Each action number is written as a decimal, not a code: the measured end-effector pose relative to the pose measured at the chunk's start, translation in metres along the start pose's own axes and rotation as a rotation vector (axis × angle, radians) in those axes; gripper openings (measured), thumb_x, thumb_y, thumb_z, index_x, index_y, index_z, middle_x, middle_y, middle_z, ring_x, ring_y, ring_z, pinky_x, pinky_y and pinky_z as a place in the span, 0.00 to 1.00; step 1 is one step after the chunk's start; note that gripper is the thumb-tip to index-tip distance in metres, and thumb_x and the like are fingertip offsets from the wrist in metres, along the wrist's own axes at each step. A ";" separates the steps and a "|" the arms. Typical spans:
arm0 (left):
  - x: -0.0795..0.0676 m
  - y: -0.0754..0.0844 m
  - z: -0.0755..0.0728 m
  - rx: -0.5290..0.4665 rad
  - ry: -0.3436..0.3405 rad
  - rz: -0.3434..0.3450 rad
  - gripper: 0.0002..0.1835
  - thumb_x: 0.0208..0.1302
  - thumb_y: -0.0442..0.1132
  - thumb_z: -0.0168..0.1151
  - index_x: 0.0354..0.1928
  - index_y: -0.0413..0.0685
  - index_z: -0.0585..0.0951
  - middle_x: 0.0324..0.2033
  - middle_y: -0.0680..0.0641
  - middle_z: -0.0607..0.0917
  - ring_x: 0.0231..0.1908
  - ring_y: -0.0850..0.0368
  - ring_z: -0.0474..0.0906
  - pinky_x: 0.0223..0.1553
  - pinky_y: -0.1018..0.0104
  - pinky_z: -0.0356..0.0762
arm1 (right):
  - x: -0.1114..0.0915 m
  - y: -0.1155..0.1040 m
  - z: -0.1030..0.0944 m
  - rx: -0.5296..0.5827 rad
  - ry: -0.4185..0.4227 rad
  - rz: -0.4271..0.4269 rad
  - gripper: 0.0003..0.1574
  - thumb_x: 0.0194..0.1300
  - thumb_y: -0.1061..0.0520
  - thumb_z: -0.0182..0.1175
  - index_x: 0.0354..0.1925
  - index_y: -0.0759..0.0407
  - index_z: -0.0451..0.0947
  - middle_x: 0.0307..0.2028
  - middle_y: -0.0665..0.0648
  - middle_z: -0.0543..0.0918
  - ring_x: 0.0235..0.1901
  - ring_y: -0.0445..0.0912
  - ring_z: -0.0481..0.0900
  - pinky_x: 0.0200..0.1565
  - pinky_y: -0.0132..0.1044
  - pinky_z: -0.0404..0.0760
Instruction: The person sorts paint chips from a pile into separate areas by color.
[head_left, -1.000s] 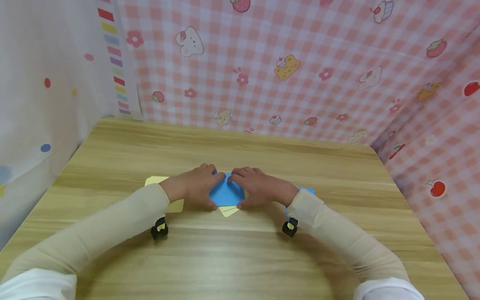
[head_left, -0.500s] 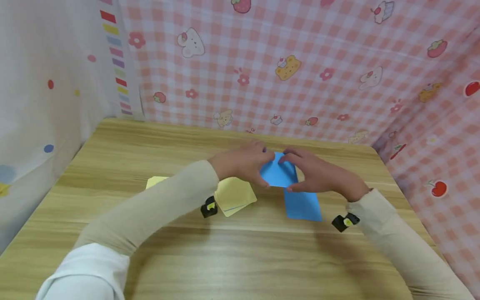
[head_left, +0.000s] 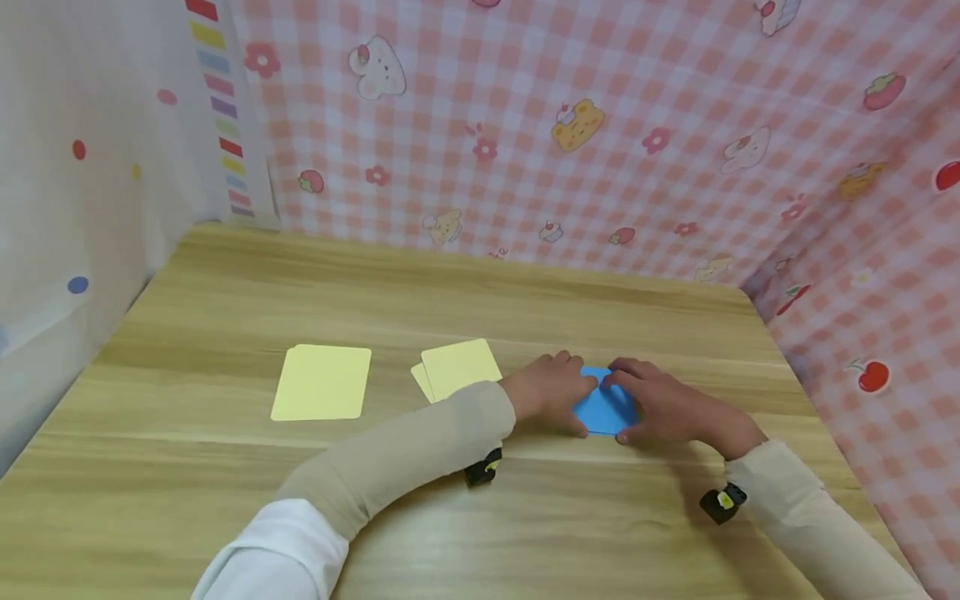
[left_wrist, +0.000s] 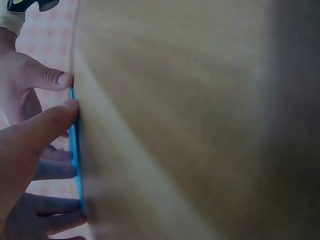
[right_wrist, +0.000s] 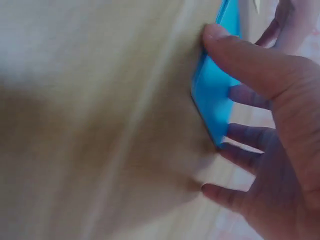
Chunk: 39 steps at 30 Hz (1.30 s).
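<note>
A blue card (head_left: 603, 412) lies low at the right of the table, a thin stack edge showing under it in the right wrist view. My left hand (head_left: 549, 390) grips its left side, thumb at the near edge and fingers at the far one. On the opposite side my right hand (head_left: 663, 407) holds it the same way, its thumb (right_wrist: 225, 42) on the near edge. Seen edge-on in the left wrist view, the blue card (left_wrist: 76, 155) runs between both hands' thumbs and fingers. Beside my left hand are several yellow cards (head_left: 459, 367), partly covered by the sleeve.
Another pile of yellow cards (head_left: 322, 383) lies on the left of the wooden table (head_left: 420, 292). Behind it hangs a pink checked cloth (head_left: 517, 108), with a white dotted cloth (head_left: 112, 167) at the left.
Both hands have lifted the blue card off the middle yellow cards, carried it right and lowered it where another blue card lay. The middle yellow cards are now uncovered, apart from the sleeve.
</note>
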<state>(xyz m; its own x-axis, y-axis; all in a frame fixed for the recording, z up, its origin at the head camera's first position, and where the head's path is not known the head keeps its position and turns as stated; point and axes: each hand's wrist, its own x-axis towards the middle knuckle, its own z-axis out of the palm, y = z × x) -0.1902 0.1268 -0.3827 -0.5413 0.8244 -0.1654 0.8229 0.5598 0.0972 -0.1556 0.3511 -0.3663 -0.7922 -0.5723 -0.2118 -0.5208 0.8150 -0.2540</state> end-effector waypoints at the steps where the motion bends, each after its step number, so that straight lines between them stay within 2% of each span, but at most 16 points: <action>1: -0.001 -0.001 0.000 -0.001 -0.005 0.003 0.40 0.62 0.69 0.62 0.70 0.54 0.73 0.63 0.44 0.75 0.62 0.49 0.69 0.63 0.55 0.69 | 0.001 0.000 0.000 0.002 -0.003 -0.004 0.40 0.55 0.43 0.77 0.60 0.54 0.72 0.68 0.70 0.66 0.64 0.69 0.66 0.57 0.66 0.72; 4: -0.009 -0.008 -0.009 -0.021 -0.012 0.021 0.39 0.64 0.69 0.60 0.69 0.52 0.74 0.65 0.44 0.75 0.65 0.48 0.69 0.66 0.54 0.67 | 0.008 -0.006 -0.009 -0.006 -0.005 -0.026 0.40 0.57 0.42 0.76 0.60 0.55 0.72 0.68 0.70 0.66 0.65 0.70 0.64 0.56 0.71 0.69; 7: -0.026 -0.023 -0.028 -0.063 -0.017 0.025 0.39 0.66 0.68 0.60 0.69 0.48 0.74 0.64 0.44 0.77 0.66 0.47 0.69 0.67 0.54 0.67 | 0.021 -0.019 -0.026 -0.006 -0.010 -0.056 0.42 0.58 0.43 0.75 0.63 0.58 0.70 0.69 0.70 0.64 0.67 0.70 0.61 0.57 0.73 0.65; 12: -0.072 -0.059 -0.064 -0.112 -0.039 -0.040 0.41 0.68 0.65 0.60 0.71 0.42 0.71 0.63 0.41 0.77 0.63 0.45 0.73 0.64 0.54 0.70 | 0.057 -0.049 -0.052 -0.034 -0.006 -0.140 0.47 0.59 0.44 0.75 0.67 0.60 0.65 0.72 0.68 0.60 0.71 0.67 0.56 0.64 0.69 0.61; 14: -0.092 -0.071 -0.072 -0.122 -0.057 -0.074 0.42 0.68 0.64 0.60 0.72 0.40 0.69 0.65 0.39 0.76 0.64 0.44 0.72 0.66 0.53 0.69 | 0.073 -0.063 -0.056 -0.046 -0.008 -0.179 0.49 0.58 0.44 0.75 0.68 0.60 0.64 0.73 0.67 0.60 0.72 0.66 0.56 0.65 0.68 0.61; 16: -0.109 -0.081 -0.074 -0.137 -0.075 -0.110 0.43 0.68 0.63 0.61 0.72 0.38 0.68 0.66 0.38 0.74 0.66 0.43 0.71 0.67 0.52 0.67 | 0.088 -0.076 -0.054 -0.053 -0.023 -0.202 0.49 0.58 0.45 0.76 0.69 0.60 0.64 0.74 0.66 0.60 0.73 0.64 0.56 0.66 0.66 0.60; 19: -0.130 -0.093 -0.065 -0.162 -0.082 -0.174 0.43 0.66 0.61 0.65 0.72 0.36 0.68 0.65 0.36 0.75 0.65 0.42 0.71 0.67 0.51 0.67 | 0.109 -0.091 -0.043 -0.090 -0.043 -0.225 0.51 0.57 0.45 0.77 0.70 0.60 0.64 0.74 0.66 0.60 0.73 0.63 0.55 0.67 0.65 0.60; 22: -0.142 -0.099 -0.045 -0.199 -0.104 -0.217 0.44 0.63 0.60 0.68 0.71 0.36 0.68 0.64 0.36 0.76 0.63 0.41 0.73 0.65 0.49 0.70 | 0.124 -0.101 -0.027 -0.146 -0.064 -0.243 0.52 0.57 0.42 0.76 0.70 0.58 0.63 0.74 0.65 0.60 0.73 0.63 0.56 0.67 0.65 0.61; 25: -0.145 -0.100 -0.022 -0.215 -0.129 -0.214 0.46 0.61 0.61 0.70 0.71 0.37 0.68 0.64 0.34 0.74 0.62 0.39 0.73 0.62 0.47 0.72 | 0.134 -0.107 -0.011 -0.162 -0.096 -0.266 0.52 0.57 0.40 0.74 0.70 0.57 0.62 0.74 0.65 0.60 0.73 0.62 0.56 0.66 0.66 0.62; 29: -0.141 -0.096 0.000 -0.192 -0.097 -0.204 0.47 0.58 0.60 0.72 0.71 0.40 0.68 0.65 0.33 0.72 0.63 0.38 0.70 0.60 0.44 0.74 | 0.137 -0.106 0.002 -0.114 -0.121 -0.268 0.49 0.58 0.44 0.73 0.68 0.58 0.62 0.73 0.64 0.61 0.72 0.62 0.58 0.65 0.65 0.63; 34: -0.140 -0.101 0.000 -0.133 -0.032 -0.186 0.44 0.56 0.57 0.74 0.70 0.45 0.70 0.59 0.37 0.76 0.57 0.42 0.73 0.54 0.47 0.77 | 0.136 -0.103 0.006 -0.115 -0.079 -0.281 0.45 0.59 0.44 0.71 0.67 0.58 0.63 0.69 0.61 0.64 0.67 0.60 0.63 0.63 0.60 0.67; 39: -0.139 -0.104 -0.001 -0.126 -0.028 -0.139 0.41 0.54 0.54 0.75 0.67 0.44 0.71 0.54 0.37 0.78 0.53 0.42 0.73 0.53 0.48 0.77 | 0.134 -0.104 0.008 -0.126 -0.046 -0.287 0.43 0.60 0.45 0.71 0.65 0.58 0.64 0.64 0.59 0.68 0.62 0.58 0.65 0.59 0.56 0.68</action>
<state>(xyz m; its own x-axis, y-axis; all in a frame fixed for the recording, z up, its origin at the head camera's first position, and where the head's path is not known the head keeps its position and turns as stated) -0.2006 -0.0462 -0.3688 -0.6418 0.7367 -0.2132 0.7114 0.6757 0.1934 -0.2049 0.1886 -0.3754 -0.5932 -0.7818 -0.1920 -0.7589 0.6226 -0.1910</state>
